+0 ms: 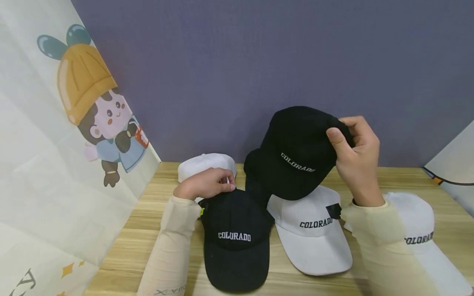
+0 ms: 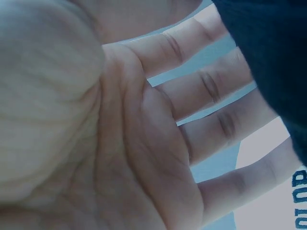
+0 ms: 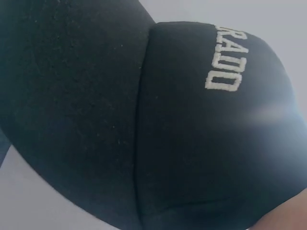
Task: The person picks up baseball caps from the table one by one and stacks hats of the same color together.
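My right hand (image 1: 358,154) holds a black cap (image 1: 301,135) up by its edge, thumb on the outer cloth and the other fingers behind it. The cap is tilted, with white COLORADO lettering; the right wrist view shows its brim (image 3: 72,96) and crown close up. My left hand (image 1: 207,183) pinches the top of a second black COLORADO cap (image 1: 237,218), which rests on the table with its brim toward me. In the left wrist view, dark cloth (image 2: 273,52) hides the fingertips.
A white cap (image 1: 314,246) lies under the raised black one, another white cap (image 1: 411,213) at right, partly behind my sleeve. A further white cap (image 1: 203,162) sits behind my left hand. Dark cloth (image 1: 255,164) shows between the black caps. A grey-blue wall (image 1: 259,61) backs the table (image 1: 126,246).
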A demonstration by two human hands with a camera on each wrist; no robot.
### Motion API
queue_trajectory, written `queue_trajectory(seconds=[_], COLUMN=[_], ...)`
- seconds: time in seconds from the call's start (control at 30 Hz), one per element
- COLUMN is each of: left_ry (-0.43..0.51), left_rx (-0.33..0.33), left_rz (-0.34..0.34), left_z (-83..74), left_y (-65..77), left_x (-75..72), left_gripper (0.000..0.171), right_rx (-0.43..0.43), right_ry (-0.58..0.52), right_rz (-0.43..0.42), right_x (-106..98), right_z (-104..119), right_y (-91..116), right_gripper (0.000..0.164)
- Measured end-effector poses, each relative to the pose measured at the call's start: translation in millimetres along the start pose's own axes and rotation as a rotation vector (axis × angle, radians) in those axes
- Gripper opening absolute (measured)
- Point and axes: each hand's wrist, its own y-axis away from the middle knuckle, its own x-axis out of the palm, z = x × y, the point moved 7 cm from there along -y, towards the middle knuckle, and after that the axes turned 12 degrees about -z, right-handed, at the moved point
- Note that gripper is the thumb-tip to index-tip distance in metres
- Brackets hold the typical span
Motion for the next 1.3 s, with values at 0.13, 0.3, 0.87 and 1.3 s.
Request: queue_trajectory(seconds=[0.13,0.3,0.87,1.3], left_ry=[0.001,-0.003,0.025,0.081], left_rx=[-0.007,0.002,0.036,0.094], left_rz=[0.001,0.000,-0.055,-0.470], left_z=[0.4,0.5,-6.4,-10.9], left_y=[0.4,-0.1,0.0,-1.5], left_x=[0.5,1.3,-7.4,-45.6], left_gripper=[0.005,0.006,0.007,0.018], right_rx=[0.041,0.073,0.091,0.150], right_ry=[-0.063,-0.109,-0.238,-0.285], right_rz=[-0.017,-0.013,0.075,0.218], right_x=[0,1,19,35], right_z=[-2,-5,2,-12], right_y=[5,11,26,42], right_gripper=[0.017,0.016,0.014,0.015])
